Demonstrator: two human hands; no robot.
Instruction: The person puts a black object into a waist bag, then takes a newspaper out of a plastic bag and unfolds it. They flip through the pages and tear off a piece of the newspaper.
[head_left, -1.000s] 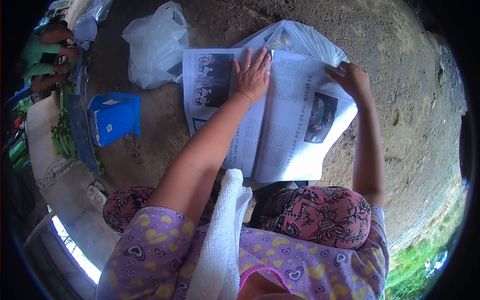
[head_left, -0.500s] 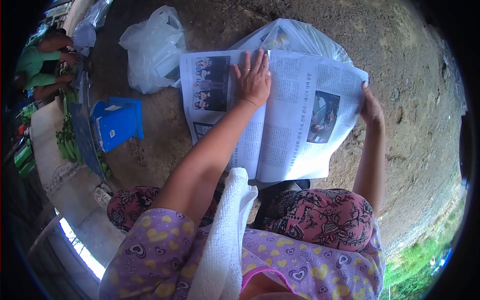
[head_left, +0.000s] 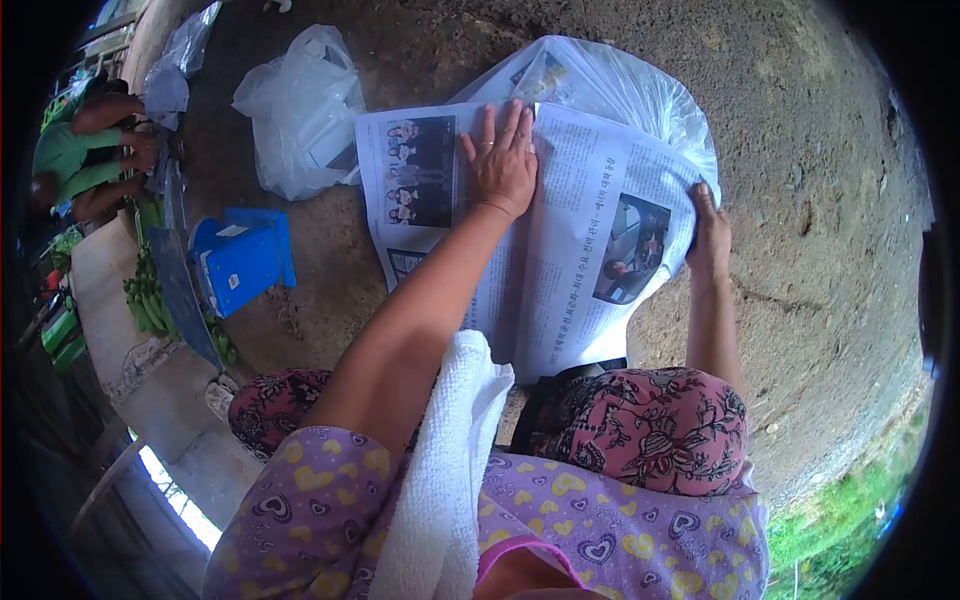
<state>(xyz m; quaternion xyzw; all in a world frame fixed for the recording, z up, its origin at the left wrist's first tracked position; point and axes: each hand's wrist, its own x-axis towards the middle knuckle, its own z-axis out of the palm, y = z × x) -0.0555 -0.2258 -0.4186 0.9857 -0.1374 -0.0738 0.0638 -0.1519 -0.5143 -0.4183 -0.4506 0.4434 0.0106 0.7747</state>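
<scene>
An opened newspaper (head_left: 575, 240) lies spread in front of my knees, with printed text and photos. My left hand (head_left: 503, 168) rests flat on it near the fold, fingers apart, a ring on one finger. My right hand (head_left: 708, 225) grips the newspaper's right edge, which bends upward and inward. Behind the newspaper, partly covered by it, is a clear plastic bag (head_left: 650, 95) with printed paper inside.
Another plastic bag (head_left: 305, 120) sits on the ground at the upper left. Below it stands a blue scale (head_left: 243, 262), beside a dark panel and green bananas (head_left: 147, 300). People in green work at the far left. A white towel (head_left: 445, 470) hangs over my front.
My right hand has moved left and slightly down with the newspaper's right edge, so that side now curves inward. My left hand stays nearly in place.
</scene>
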